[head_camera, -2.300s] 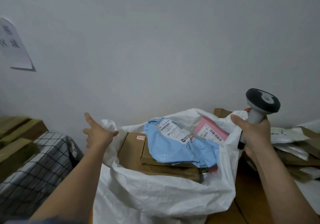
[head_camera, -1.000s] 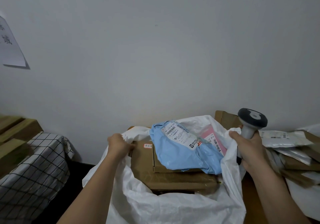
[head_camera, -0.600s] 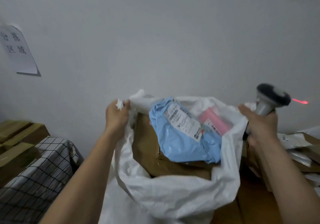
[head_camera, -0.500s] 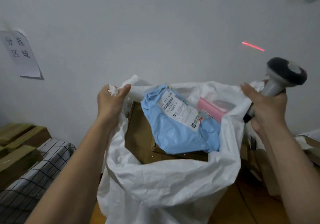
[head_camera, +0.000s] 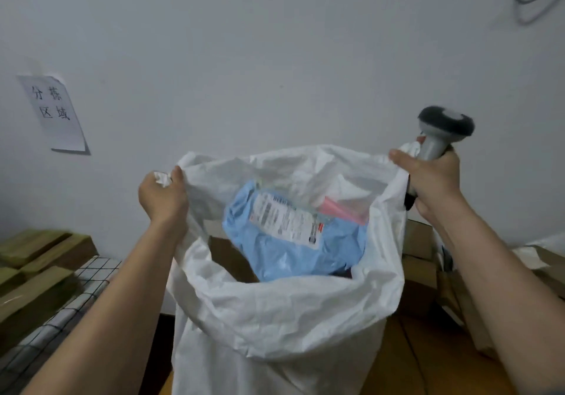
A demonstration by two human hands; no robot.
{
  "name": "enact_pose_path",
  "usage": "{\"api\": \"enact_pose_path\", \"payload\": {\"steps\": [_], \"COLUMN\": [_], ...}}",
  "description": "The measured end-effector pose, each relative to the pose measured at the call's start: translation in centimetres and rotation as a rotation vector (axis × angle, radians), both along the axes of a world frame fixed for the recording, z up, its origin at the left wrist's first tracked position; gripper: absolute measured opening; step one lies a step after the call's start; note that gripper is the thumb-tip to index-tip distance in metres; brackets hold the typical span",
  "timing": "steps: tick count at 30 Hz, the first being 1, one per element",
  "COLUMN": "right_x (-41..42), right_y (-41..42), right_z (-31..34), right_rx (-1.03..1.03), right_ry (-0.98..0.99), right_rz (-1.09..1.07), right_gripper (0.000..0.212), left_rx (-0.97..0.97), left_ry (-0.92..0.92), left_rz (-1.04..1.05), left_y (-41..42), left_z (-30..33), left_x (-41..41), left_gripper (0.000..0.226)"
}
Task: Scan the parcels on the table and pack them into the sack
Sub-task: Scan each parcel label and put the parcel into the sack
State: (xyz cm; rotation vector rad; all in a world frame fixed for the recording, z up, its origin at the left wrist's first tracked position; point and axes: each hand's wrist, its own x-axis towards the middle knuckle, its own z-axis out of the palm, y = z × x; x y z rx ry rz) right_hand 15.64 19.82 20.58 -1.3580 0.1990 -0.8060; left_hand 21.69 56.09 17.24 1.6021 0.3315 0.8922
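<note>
Sack (head_camera: 284,312) hoisted higher, blue parcel (head_camera: 293,257), pink parcel (head_camera: 342,211) inside

**One head-worn view, looking forward over the sack mouth**

A single wide-angle camera sits on the person's head, facing forward and slightly down toward a pale wall (head_camera: 275,58). It is close: both forearms run in from the bottom corners, the left hand (head_camera: 162,196) left of centre and the right hand (head_camera: 434,180) at the upper right. The white sack (head_camera: 284,312) fills the lower middle, and the lens looks down into its open mouth. The wooden tabletop (head_camera: 428,361) shows only at the lower right. No second view shares the scene.
</note>
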Motion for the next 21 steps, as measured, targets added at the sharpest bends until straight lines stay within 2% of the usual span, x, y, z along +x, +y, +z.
{"api": "enact_pose_path", "payload": {"steps": [2, 5, 6, 9, 11, 14, 16, 20, 21], "right_x": [-0.1, -0.2, -0.1, 0.0, -0.1, -0.3, 0.0, 0.0, 0.0], "right_y": [0.1, -0.1, -0.1, 0.6, 0.7, 0.2, 0.3, 1.3, 1.3], "right_z": [0.9, 3.8, 3.9, 1.2, 0.3, 2.7, 3.5, -0.8, -1.2], "right_rx": [0.05, 0.08, 0.058, -0.027, 0.016, 0.122, 0.099, -0.01, -0.01], "right_ry": [-0.044, -0.247, -0.255, -0.054, 0.01, -0.195, -0.26, -0.011, 0.001], "right_rz": [-0.001, -0.028, -0.041, -0.029, 0.014, 0.028, -0.011, -0.019, -0.01], "right_gripper": [0.045, 0.044, 0.045, 0.05, 0.047, 0.043, 0.046, 0.054, 0.052], "left_rx": [0.0, -0.004, 0.013, 0.089, 0.064, 0.078, 0.112, 0.082, 0.073], "left_ry": [-0.061, -0.21, -0.201, 0.016, 0.041, -0.121, -0.184, 0.014, 0.004], "left_rz": [0.013, 0.016, 0.019, -0.001, -0.006, 0.07, 0.104, 0.024, 0.004], "left_y": [0.5, 1.2, 1.1, 0.9, 1.4, 2.2, 1.8, 0.5, 0.6], "left_z": [1.0, 3.8, 3.5, -0.8, -2.1, 0.8, 1.7, -2.9, -2.9], "left_x": [0.0, 0.4, 0.5, 0.3, 0.1, 0.4, 0.3, 0.1, 0.2], "left_gripper": [0.041, 0.04, 0.04, 0.036, 0.033, 0.036, 0.036, 0.031, 0.034]}}
